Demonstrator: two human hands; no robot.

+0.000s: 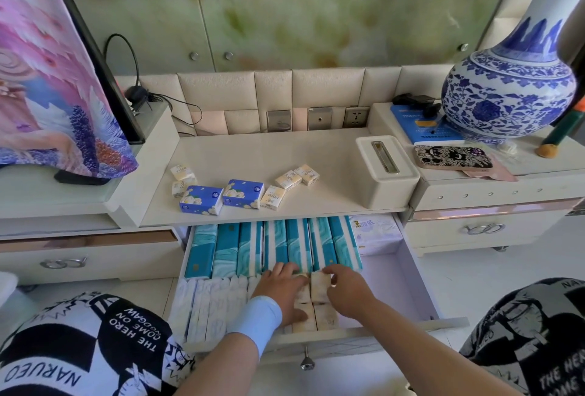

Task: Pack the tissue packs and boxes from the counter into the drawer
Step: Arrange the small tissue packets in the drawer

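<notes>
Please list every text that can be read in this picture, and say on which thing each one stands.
"Face": small cream tissue packs on the counter.
"THE HERO COME ON": left-knee cloth, upside down.
"NARUEO": same cloth, lower.
"THE HERO": right-knee cloth.
Too blurred to read: blue booklet, white pack in the drawer, logos on the blue tissue packs.

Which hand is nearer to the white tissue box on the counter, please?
Right. The right hand is in front of the white tissue box, slightly left; the left hand lies farther left.
</notes>
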